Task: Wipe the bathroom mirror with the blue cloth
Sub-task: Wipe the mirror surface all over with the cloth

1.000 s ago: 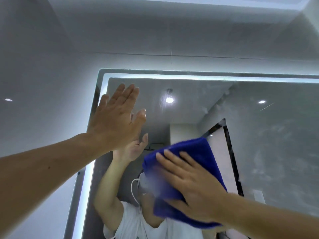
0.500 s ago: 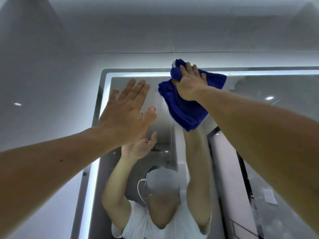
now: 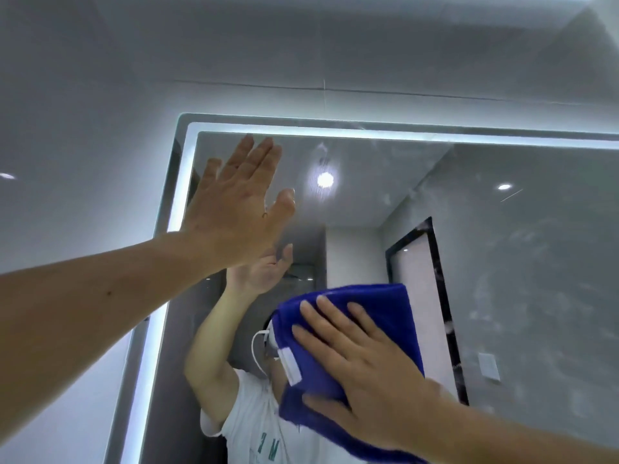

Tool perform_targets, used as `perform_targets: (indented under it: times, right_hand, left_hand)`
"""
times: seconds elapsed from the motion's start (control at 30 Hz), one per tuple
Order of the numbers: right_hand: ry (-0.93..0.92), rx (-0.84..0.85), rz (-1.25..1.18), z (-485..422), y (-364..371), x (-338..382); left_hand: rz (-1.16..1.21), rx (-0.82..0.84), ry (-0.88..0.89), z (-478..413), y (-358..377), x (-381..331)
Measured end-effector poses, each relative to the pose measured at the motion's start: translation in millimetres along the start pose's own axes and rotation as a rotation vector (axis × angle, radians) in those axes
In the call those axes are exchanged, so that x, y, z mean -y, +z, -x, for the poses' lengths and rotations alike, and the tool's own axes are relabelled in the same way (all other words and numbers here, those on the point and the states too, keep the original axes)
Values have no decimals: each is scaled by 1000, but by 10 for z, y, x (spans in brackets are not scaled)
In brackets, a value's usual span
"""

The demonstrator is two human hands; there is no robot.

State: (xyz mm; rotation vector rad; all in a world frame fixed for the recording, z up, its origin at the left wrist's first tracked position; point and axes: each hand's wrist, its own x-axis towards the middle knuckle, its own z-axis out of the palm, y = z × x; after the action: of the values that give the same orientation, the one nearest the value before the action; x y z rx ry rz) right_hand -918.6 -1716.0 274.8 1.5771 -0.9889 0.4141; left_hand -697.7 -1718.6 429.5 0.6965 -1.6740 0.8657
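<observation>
The bathroom mirror point(image 3: 385, 202) fills the centre and right, framed by a lit white strip along its top and left edges. My left hand point(image 3: 237, 205) lies flat against the glass near the upper left corner, fingers straight and together. My right hand point(image 3: 365, 366) presses the folded blue cloth point(image 3: 378, 316) flat onto the mirror low in the middle, fingers spread and straight over it. A white label shows on the cloth's left edge. Smears and streaks cloud the right part of the glass.
The mirror hangs on a glossy grey tiled wall point(image 3: 83, 145) that runs up to the ceiling. The glass reflects a person in a white shirt, a dark-framed doorway point(image 3: 422, 283) and ceiling spotlights.
My right hand has swept the blue cloth down from the mirror's top edge to its lower middle. My left hand has stayed flat on the glass.
</observation>
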Motion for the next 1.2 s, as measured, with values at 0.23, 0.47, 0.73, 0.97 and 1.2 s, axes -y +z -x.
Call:
perform_targets:
  times: [0.23, 0.47, 0.73, 0.97, 1.2]
  right_hand:
    - [-213, 4, 138, 415, 126, 18]
    - [367, -206, -172, -812, -240, -911]
    - [575, -130, -180, -1945, -690, -1965]
    - [491, -82, -160, -2436, -860, -2011]
    - [141, -137, -155, -2201, -679, -1821]
  left_hand:
    - [-19, 40, 3, 124, -70, -56]
    - [-43, 30, 6, -21, -34, -29]
    - [-99, -25, 43, -176, -18, 35]
    - [-176, -21, 49, -162, -96, 257]
    - [-180, -45, 43, -102, -47, 258]
